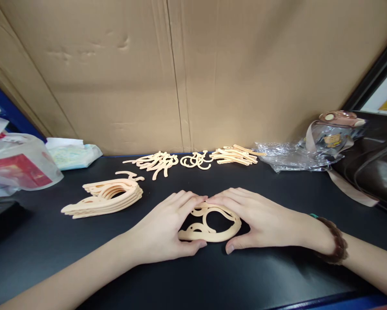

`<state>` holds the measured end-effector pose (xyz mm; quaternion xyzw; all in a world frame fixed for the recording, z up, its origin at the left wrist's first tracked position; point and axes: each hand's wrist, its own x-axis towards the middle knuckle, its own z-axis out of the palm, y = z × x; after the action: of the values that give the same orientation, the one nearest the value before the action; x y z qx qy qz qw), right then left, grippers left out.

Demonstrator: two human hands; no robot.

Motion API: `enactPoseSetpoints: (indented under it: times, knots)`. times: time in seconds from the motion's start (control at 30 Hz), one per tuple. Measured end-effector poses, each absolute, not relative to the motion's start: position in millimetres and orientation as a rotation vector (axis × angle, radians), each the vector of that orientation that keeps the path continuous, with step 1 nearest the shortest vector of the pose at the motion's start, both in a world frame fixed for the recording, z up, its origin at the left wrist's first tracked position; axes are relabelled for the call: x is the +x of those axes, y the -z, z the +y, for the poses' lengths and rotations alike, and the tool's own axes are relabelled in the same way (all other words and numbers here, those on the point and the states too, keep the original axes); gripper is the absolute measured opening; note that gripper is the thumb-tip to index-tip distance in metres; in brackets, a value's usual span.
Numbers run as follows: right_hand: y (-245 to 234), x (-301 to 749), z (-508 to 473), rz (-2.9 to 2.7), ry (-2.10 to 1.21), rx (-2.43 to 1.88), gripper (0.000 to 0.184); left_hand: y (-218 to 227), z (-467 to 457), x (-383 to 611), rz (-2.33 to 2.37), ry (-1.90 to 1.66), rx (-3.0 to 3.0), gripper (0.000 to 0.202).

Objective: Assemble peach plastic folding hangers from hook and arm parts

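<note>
A pale peach plastic cut-out piece (209,226) with curved openings lies on the black table (277,271), held between both hands. My left hand (167,228) curls round its left side, thumb against the near edge. My right hand (261,219) curls round its right side, thumb at the near edge; the fingertips of both hands meet over the top. To the left lies a stack of similar curved pieces (107,198). Behind it are piles of small peach parts: curved strips (156,162), ring shapes (196,160) and straight strips (235,155).
A cardboard wall (187,73) stands behind the table. On the left are a plastic bag with red print (15,165) and a tissue pack (70,153). At the right lie crumpled clear plastic (283,157), a clear bottle (332,135) and a dark bag (374,168).
</note>
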<state>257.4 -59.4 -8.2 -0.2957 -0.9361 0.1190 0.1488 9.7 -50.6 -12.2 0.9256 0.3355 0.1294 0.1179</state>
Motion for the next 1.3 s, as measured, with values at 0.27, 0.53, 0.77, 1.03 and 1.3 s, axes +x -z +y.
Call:
enactPoseSetpoints:
  times: [0.27, 0.53, 0.77, 1.03, 1.3]
  knots:
    - [6, 266, -52, -2.448, 0.022, -1.057, 0.043, 9, -49, 16, 1.200, -0.523, 2.515, 0.047]
    - [-6, 283, -39, -2.256, 0.242, -1.128, 0.029, -35, -42, -15, 1.423, -0.664, 2.311, 0.050]
    - [-2, 280, -39, -2.377, 0.277, -1.079, 0.020, -74, -29, -100, 1.779, -0.560, 2.383, 0.070]
    - [2, 278, -37, -2.466, 0.230, -1.079, 0.017, -59, -26, -161, 1.958, -0.439, 2.183, 0.074]
    - [6, 280, -33, -2.494, 0.207, -1.112, 0.017, -57, -32, -138, 1.935, -0.552, 2.103, 0.068]
